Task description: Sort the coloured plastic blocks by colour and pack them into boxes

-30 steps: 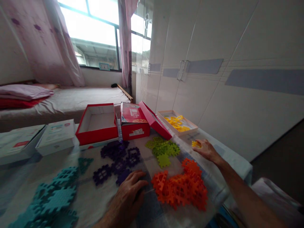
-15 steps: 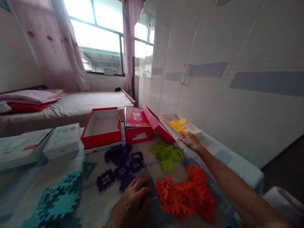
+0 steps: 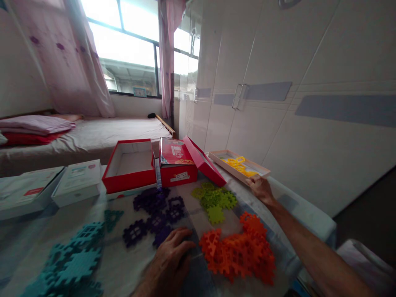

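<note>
My left hand [image 3: 172, 252] lies palm down on the table's plastic sheet, fingers spread, between the purple pieces [image 3: 154, 214] and the orange pile [image 3: 239, 253]. It holds nothing. My right hand [image 3: 261, 187] reaches out to the near rim of a shallow tray [image 3: 265, 170] that holds yellow pieces [image 3: 239, 164]. Its fingers point at the tray and are hidden behind the back of the hand. Green pieces [image 3: 216, 200] lie between the two hands.
Teal pieces [image 3: 74, 260] lie at the near left. An open red box [image 3: 130, 181] and a second red box with its lid up [image 3: 177, 175] stand behind the pieces. White boxes [image 3: 77, 183] sit at the left. A bed and a wardrobe lie beyond.
My right hand went from a yellow piece on the table up to the tray, then drew back to its near rim. That yellow piece is gone from the table. My left hand stayed put.
</note>
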Demonstrator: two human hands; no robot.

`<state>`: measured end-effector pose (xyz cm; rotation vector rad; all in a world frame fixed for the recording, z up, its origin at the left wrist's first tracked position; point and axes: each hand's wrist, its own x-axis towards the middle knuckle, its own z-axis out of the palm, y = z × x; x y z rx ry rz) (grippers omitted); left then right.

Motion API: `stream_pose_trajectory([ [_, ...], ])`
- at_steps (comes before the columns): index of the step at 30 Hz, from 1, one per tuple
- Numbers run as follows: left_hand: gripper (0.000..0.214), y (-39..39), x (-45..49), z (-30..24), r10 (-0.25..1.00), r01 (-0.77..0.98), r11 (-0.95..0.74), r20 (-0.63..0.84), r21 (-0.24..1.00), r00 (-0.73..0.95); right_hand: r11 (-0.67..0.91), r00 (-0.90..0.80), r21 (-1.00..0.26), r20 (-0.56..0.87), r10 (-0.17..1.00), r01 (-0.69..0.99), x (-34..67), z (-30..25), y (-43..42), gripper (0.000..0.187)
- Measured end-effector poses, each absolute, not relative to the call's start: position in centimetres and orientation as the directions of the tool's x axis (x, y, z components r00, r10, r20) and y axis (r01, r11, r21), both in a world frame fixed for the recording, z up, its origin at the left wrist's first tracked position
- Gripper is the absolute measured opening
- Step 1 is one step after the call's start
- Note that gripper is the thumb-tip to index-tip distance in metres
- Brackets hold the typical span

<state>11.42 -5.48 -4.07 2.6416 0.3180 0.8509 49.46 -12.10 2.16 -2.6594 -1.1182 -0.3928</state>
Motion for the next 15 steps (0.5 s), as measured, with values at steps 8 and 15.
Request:
stream_pose_trajectory([
  [8, 0.031, -5.7, 11.4, -3.9, 0.339, 0.126, -0.899, 0.485, 0.419, 0.806, -0.719, 0.700, -0.121, 0.382, 0.603, 0.685, 47.7, 3.3, -12.7, 0.036],
  [15, 0.034, -5.8, 11.6, -3.9, 0.350, 0.138, -0.890, 0.457, 0.435, 0.817, -0.722, 0.652, -0.042, 0.469, 0.596, 0.691, 47.6, 2.4, -13.0, 0.032],
])
